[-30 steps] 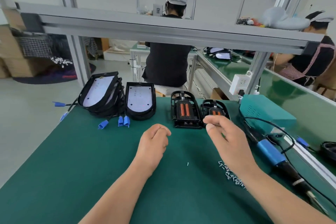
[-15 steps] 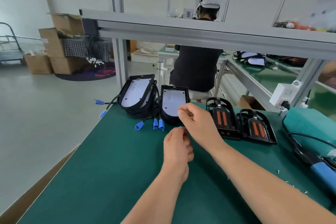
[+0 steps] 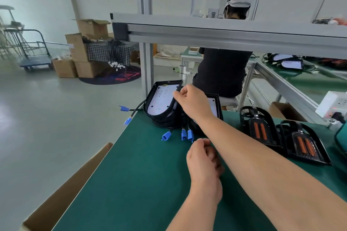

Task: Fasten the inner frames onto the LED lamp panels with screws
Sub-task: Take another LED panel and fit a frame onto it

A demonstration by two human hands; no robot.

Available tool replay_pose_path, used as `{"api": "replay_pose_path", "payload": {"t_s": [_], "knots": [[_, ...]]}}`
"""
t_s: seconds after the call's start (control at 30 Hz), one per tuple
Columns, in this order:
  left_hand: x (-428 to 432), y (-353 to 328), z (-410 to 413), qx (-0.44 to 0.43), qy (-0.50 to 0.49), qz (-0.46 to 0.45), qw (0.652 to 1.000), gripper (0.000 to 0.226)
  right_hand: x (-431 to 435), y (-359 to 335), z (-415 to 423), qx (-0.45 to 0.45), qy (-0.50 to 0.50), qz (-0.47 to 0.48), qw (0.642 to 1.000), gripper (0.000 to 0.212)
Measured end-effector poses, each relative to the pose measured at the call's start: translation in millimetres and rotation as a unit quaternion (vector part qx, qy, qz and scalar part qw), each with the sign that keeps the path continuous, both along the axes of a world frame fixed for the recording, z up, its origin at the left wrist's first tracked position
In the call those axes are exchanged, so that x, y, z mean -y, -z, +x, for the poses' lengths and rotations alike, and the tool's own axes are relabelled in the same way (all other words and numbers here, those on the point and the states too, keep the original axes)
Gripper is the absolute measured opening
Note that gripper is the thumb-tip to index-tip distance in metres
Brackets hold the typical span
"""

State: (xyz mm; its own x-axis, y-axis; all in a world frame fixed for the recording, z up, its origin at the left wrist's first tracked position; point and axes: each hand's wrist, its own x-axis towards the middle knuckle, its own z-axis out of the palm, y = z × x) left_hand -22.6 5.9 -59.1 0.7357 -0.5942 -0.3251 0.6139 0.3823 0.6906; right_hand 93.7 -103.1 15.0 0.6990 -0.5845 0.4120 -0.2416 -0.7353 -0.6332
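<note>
A stack of black LED lamp panels (image 3: 159,99) with white boards leans at the far left corner of the green table (image 3: 131,184). My right hand (image 3: 191,97) reaches across and pinches the right rim of the top panel. Behind my right forearm lies another panel (image 3: 215,105), partly hidden. Blue cable plugs (image 3: 185,134) trail from the panels. My left hand (image 3: 203,159) rests on the mat with its fingers curled; what they hold, if anything, is hidden. Two black inner frames (image 3: 259,129) with orange strips lie at the right.
A cardboard box flap (image 3: 75,189) stands along the table's left edge. An aluminium beam (image 3: 225,30) crosses overhead. A person in black (image 3: 221,69) sits behind the table. A white power socket (image 3: 334,103) is at the far right.
My view has swung left. My right hand moved from the frames leftward across the table to the leaning panel stack and took hold of its rim. My left hand stayed curled on the mat.
</note>
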Motion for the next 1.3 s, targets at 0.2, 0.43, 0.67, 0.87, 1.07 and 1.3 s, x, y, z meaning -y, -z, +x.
{"api": "replay_pose_path", "payload": {"t_s": [0.2, 0.43, 0.67, 0.87, 1.07, 1.3], "knots": [[0, -1, 2, -0.008, -0.009, 0.01, 1.0, 0.021, 4, 7, 15, 0.001, 0.015, 0.01, 1.0, 0.037], [1, 3, 2, -0.012, 0.001, 0.005, 1.0, 0.019, 2, 4, 19, -0.017, -0.008, 0.034, 0.999, 0.043], [0, 2, 2, -0.02, 0.003, 0.0, 1.0, 0.016, 8, -1, 8, 0.02, -0.017, 0.119, 0.993, 0.042], [1, -3, 2, -0.029, -0.003, -0.012, 1.0, 0.012, 14, 0, -44, 0.121, -0.053, 0.239, 0.962, 0.025], [1, -6, -1, -0.002, -0.004, -0.023, 1.0, 0.012, 3, 0, -125, 0.214, -0.064, 0.316, 0.922, 0.028], [-6, -14, 4, -0.009, -0.042, -0.009, 0.999, 0.018, -30, 22, -230, 0.234, -0.023, 0.361, 0.902, 0.032]]}}
